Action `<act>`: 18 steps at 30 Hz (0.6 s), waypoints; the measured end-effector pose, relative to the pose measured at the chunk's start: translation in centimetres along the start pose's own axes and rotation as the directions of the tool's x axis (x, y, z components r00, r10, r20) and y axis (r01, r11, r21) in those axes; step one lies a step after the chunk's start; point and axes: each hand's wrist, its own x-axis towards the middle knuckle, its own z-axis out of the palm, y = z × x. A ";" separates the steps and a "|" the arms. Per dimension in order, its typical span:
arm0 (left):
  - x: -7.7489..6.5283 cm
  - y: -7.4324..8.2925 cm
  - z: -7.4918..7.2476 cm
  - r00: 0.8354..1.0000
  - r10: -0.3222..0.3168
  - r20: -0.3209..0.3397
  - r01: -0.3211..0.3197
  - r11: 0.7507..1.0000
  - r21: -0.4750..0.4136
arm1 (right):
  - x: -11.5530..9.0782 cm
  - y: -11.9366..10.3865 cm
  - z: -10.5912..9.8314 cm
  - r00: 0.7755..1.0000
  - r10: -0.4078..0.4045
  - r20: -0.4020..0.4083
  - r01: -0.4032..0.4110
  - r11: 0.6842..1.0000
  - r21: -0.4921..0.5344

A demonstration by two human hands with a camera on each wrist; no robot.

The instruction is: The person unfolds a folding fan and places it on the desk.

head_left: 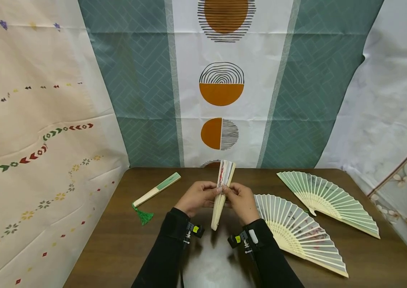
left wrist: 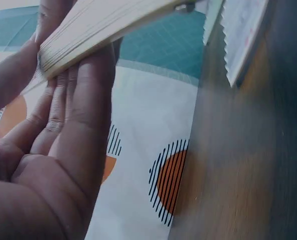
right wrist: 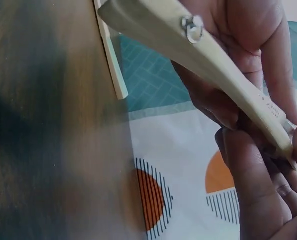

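Observation:
Above the middle of the table, a folded hand fan (head_left: 219, 208) stands tilted between both hands, its pale ribs low and its white, red-marked leaf on top. My left hand (head_left: 198, 198) pinches its left side between thumb and fingers. From the other side, my right hand (head_left: 243, 203) grips it at about the same height, thumbs close together. In the left wrist view the stacked ribs (left wrist: 83, 37) lie across the fingers. The right wrist view shows the outer guard with a shiny rivet (right wrist: 192, 29) near its narrow-looking end.
To the left lies a folded green fan (head_left: 158, 189) with a green tassel (head_left: 144, 216). Spread on the right are a white fan (head_left: 297, 234) and, behind it, a green fan (head_left: 327, 200). A patterned cloth (head_left: 221, 52) hangs behind the brown table (head_left: 117, 252).

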 end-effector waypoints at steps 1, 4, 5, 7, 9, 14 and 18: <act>0.1 0.0 0.1 1.000 0.002 -0.008 -0.002 1.000 -0.002 | 0.0 0.0 0.0 1.000 0.006 -0.007 -0.006 1.000 0.000; 0.2 0.2 0.3 0.999 0.017 -0.035 -0.016 1.000 0.016 | 0.2 -0.1 -0.1 1.000 0.017 -0.025 -0.017 1.000 0.012; 0.2 0.3 0.3 0.999 0.024 -0.042 -0.023 0.999 0.027 | 0.2 -0.1 -0.1 0.999 0.019 -0.031 -0.018 1.000 0.015; 0.2 0.4 0.4 0.998 0.035 -0.054 -0.032 0.998 0.052 | 0.2 -0.1 -0.1 0.999 0.021 -0.042 -0.020 1.000 0.019; 0.1 0.5 0.5 0.997 0.046 -0.066 -0.041 0.996 0.080 | 0.2 -0.1 -0.1 0.999 0.024 -0.047 -0.023 0.999 0.023; -0.1 0.6 0.8 0.989 0.046 -0.140 -0.032 0.995 0.096 | 0.2 -0.1 -0.3 0.996 0.034 -0.083 -0.031 0.999 0.042; -0.1 0.4 0.8 0.978 0.042 -0.202 -0.027 0.997 0.078 | 0.1 -0.1 -0.4 0.993 0.042 -0.113 -0.036 0.998 0.055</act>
